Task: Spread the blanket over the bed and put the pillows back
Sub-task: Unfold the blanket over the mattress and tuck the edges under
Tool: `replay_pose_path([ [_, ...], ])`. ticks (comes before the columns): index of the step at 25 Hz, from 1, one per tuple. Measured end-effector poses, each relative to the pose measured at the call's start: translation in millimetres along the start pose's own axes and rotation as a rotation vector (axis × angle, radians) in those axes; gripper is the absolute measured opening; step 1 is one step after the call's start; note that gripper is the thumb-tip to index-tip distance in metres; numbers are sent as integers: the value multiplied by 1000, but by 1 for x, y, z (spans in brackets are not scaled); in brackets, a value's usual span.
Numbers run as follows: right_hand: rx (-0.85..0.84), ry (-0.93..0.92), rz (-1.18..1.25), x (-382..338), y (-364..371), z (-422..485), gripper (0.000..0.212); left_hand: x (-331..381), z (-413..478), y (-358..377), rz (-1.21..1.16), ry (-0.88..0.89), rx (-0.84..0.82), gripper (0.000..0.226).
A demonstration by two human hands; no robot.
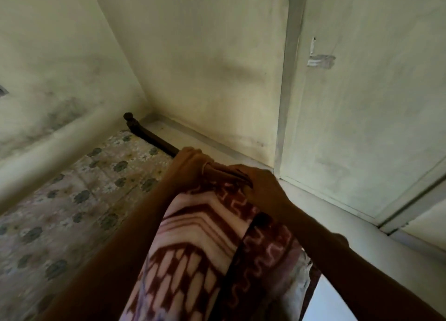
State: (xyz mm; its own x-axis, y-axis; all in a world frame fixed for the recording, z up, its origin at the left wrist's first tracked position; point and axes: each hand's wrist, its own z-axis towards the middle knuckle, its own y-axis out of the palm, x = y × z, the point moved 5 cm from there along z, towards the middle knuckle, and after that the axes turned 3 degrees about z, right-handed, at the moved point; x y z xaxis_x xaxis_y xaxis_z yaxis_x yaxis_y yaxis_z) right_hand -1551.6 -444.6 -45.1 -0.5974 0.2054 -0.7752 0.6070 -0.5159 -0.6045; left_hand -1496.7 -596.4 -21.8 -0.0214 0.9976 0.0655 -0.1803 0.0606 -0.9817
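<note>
Red blanket [193,236]: our left hand [190,163] & right hand [260,185] grip its top; we shd spread arms twd bed [84,188], 9 o'clock.

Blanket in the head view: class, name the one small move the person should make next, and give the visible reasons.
Probably slide the hands apart along the top edge to open the blanket out. The left hand and the right hand grip it close together, so it hangs bunched in folds, while the bed with its flowered sheet lies uncovered on the left.
</note>
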Motion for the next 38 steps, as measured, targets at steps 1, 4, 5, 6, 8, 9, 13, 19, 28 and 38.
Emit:
replay_pose_path([
  [1,21,-6,-12,7,-24,13,68,3,27,-1,55,23,41,32],
  [4,72,25,-53,42,-94,42,56,19,112,0,110,12,57,48],
  [5,92,37,-61,54,-114,47,58,25,138,5,106,35,76,51],
  [6,111,46,-63,66,-130,50,64,33,160,10,95,40,73,54],
  [8,144,70,-78,90,-155,54,72,45,195,24,56,45,84,53],
  [9,157,81,-93,101,-164,57,69,51,208,30,35,60,127,46],
  [13,218,137,-150,147,-184,81,52,59,242,53,10,11,329,22],
  [19,-40,400,-353,240,-123,88,41,54,227,140,-110,-158,-125,68],
  [28,-265,413,-6,233,22,-13,37,43,-25,229,-628,-616,-234,110],
  [38,-733,188,56,52,209,-142,45,109,-361,166,-585,-1316,109,39],
])
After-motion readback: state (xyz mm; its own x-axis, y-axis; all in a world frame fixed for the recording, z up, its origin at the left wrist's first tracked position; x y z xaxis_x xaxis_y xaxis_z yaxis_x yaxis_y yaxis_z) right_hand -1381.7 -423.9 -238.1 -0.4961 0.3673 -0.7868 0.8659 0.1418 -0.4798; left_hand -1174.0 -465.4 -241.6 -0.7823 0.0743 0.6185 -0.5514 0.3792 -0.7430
